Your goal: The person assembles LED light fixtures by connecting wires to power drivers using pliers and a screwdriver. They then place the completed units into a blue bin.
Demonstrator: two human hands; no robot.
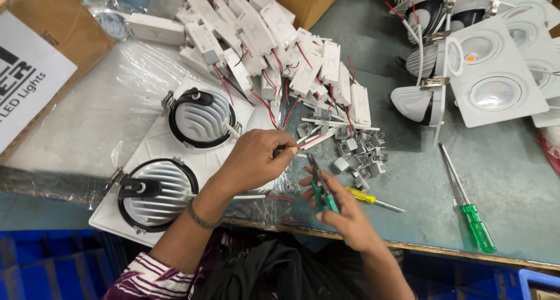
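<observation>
Left hand (254, 160) pinches the red and white wires (308, 141) between fingertips, above the right edge of the white twin downlight housing (157, 145). Right hand (341, 209), just right of that housing, grips green-handled pliers (322, 190) with the nose pointing up toward the wires. A yellow-handled screwdriver (367, 198) lies beside the right hand. Grey connector blocks (359, 151) are scattered right of the housing; white LED drivers (274, 43) are heaped beyond it. A green-handled screwdriver (469, 204) lies well to the right.
</observation>
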